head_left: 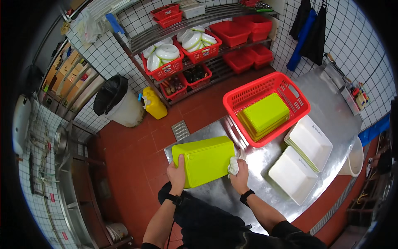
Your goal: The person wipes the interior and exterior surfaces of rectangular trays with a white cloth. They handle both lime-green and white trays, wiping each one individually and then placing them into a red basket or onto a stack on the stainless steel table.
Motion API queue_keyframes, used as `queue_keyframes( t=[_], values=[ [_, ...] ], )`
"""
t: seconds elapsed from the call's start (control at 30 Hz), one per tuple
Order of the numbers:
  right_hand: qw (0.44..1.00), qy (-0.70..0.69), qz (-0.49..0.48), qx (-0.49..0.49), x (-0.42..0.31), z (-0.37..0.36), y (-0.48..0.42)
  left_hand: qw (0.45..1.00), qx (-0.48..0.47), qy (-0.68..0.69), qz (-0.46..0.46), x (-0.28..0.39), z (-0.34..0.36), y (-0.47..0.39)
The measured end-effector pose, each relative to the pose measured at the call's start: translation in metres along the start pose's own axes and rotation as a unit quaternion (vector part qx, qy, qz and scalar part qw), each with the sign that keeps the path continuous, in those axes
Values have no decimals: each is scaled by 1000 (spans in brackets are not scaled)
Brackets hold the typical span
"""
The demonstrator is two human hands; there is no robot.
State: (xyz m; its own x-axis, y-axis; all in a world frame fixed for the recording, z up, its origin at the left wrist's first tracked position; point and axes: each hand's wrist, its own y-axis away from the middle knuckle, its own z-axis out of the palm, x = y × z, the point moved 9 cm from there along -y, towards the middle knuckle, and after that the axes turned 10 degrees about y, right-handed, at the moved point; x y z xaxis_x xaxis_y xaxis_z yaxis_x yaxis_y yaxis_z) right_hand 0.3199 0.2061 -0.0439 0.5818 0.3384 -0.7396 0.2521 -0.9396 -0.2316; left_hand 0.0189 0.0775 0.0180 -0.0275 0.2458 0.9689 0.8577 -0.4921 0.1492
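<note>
My left hand [177, 174] grips the left end of a lime-green plastic tub [206, 162], its thumb on the underside that faces up. At the tub's right end, my right hand [240, 176] holds a bunched white cloth [233, 166] against the rim side. Beyond it, a red slotted plastic basket [264, 144] holds a stack of upside-down lime-green tubs [267, 112]. To the right, white-lined tubs stand in two places: a stack [311, 143] and, nearer me, another tub [293, 176] with its opening up.
The stainless steel table [314, 90] bears a container of small tools [356, 96] at its far right. Behind stands a metal rack [205, 18] with red baskets of white bowls [168, 53]. A yellow jerrycan [154, 104] and a lined bin [124, 109] stand on the floor.
</note>
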Motion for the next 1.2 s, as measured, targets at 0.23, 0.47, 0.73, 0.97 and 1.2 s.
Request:
queue_keyframes(
  t=[0.23, 0.47, 0.73, 0.97, 1.2],
  values=[
    [998, 19, -28, -47, 1, -13, 7, 1000, -17, 5, 8, 0, 4, -8],
    [1000, 18, -22, -10, -11, 0, -74, 999, -18, -19, 33, 16, 11, 5],
    [999, 31, -21, 19, -11, -9, -7, 997, -18, -45, 52, 46, 21, 14],
    [986, -91, -141, 15, -133, -21, -40, 995, -43, -25, 87, 55, 33, 23],
    [952, -52, -301, 32, -197, -42, -27, 982, -127, 51, 128, 53, 41, 28]
  ],
)
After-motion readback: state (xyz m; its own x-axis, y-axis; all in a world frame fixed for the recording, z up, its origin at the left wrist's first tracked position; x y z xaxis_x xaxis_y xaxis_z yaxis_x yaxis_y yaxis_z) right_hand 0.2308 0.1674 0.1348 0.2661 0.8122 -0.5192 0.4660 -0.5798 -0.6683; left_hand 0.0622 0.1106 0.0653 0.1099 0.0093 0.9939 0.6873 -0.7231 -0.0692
